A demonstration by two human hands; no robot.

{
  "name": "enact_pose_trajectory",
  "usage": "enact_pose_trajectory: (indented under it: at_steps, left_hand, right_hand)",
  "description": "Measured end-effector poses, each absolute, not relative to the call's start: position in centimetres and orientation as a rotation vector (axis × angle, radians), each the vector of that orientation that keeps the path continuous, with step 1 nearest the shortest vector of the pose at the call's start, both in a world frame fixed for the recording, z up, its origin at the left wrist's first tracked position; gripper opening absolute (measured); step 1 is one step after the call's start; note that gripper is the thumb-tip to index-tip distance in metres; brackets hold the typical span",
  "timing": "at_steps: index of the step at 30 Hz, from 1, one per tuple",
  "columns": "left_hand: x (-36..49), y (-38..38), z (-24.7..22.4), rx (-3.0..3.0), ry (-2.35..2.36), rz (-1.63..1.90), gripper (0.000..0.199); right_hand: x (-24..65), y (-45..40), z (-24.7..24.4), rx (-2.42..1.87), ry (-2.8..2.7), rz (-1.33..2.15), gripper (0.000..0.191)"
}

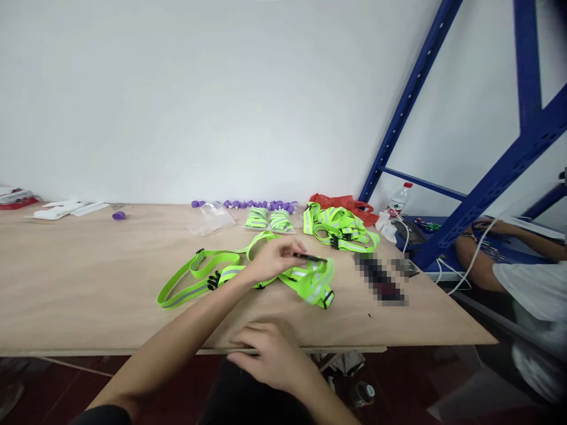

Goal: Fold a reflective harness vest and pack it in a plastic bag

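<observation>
A neon-green reflective strap harness (230, 274) with black buckles lies spread out on the wooden table (88, 283). My left hand (277, 260) reaches over its middle and pinches a thin black piece (312, 257) just above the strap's right loop (316, 283). My right hand (270, 354) rests at the table's front edge, fingers pointing left, with nothing visible in it.
Further back lie a pile of green straps (341, 227), two bagged green bundles (268, 219), small purple parts (248, 204), a clear bag (212, 218), a red bag (341, 203) and a bottle (398, 200). A blue rack (487, 183) and another person (518, 271) are at right.
</observation>
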State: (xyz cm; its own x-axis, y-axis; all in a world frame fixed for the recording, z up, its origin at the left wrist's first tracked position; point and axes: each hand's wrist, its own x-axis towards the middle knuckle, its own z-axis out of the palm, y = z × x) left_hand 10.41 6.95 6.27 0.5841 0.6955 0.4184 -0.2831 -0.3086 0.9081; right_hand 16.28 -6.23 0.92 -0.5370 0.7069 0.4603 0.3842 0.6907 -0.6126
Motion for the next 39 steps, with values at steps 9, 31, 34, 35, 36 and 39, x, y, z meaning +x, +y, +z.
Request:
enact_pose_trajectory:
  at_steps: [9,31,34,35,36,39]
  left_hand:
    - [8.6,2.0,1.0,1.489,0.516,1.193,0.018]
    - [7.1,1.8,2.2,1.680,0.509,1.429,0.017]
    - [7.0,1.6,3.2,1.789,0.442,1.362,0.014]
    - [7.1,1.5,3.6,1.843,0.419,1.337,0.013]
    - [7.2,1.4,4.0,1.898,0.398,1.315,0.012]
    - [7.3,0.9,4.9,2.011,0.342,1.282,0.011]
  right_hand:
    - [29.9,-5.2,0.6,-1.056,-1.816,0.102,0.049]
    - [33.5,-2.7,3.3,-0.843,-1.683,0.635,0.036]
    - [33.0,-2.2,4.3,-0.875,-1.599,0.600,0.020]
    - [32.6,-2.0,5.0,-0.880,-1.664,0.661,0.016]
    - [32.2,-1.7,5.8,-0.888,-1.759,0.756,0.019]
    - [31.0,-1.0,7.7,-0.903,-2.017,1.077,0.031]
